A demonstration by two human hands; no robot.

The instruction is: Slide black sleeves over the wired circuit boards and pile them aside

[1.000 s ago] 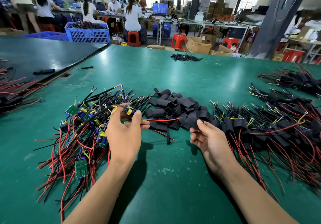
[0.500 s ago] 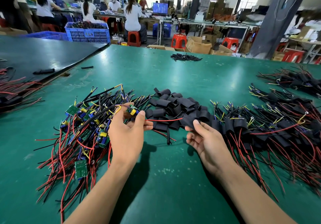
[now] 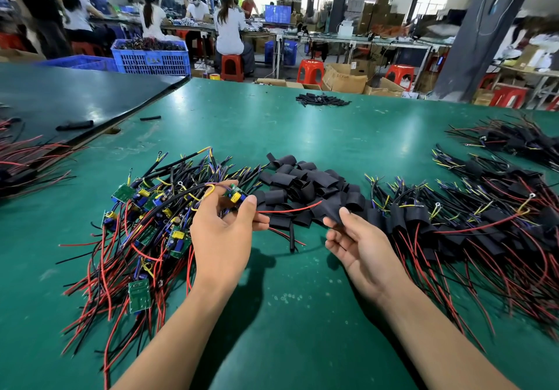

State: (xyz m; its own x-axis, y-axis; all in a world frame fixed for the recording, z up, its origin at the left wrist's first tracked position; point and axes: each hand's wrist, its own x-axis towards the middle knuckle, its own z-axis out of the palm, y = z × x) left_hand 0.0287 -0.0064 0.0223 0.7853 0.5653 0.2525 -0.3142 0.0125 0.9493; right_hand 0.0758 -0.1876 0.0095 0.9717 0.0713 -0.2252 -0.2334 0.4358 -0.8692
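My left hand (image 3: 225, 235) pinches a small green wired circuit board (image 3: 237, 193) just above the heap of bare boards (image 3: 145, 226) with red and black leads. Its red wire (image 3: 290, 209) stretches right toward my right hand (image 3: 360, 244). That hand pinches a flat black sleeve (image 3: 331, 210) between thumb and fingers at the near edge of the loose sleeve pile (image 3: 302, 184). The two hands are a short gap apart. Sleeved boards lie piled to the right (image 3: 472, 226).
The green table (image 3: 302, 314) runs to a far edge with a small black sleeve heap (image 3: 322, 99). More sleeved bundles lie at far right (image 3: 511, 140), red wires at far left (image 3: 24, 159). A dark mat (image 3: 75, 99) with loose sleeves covers the left. People work at benches behind.
My right hand has drawn a black sleeve out of the pile and pulled it toward me. My left hand has lifted the board slightly and shifted right, its red wire now pointing at the sleeve.
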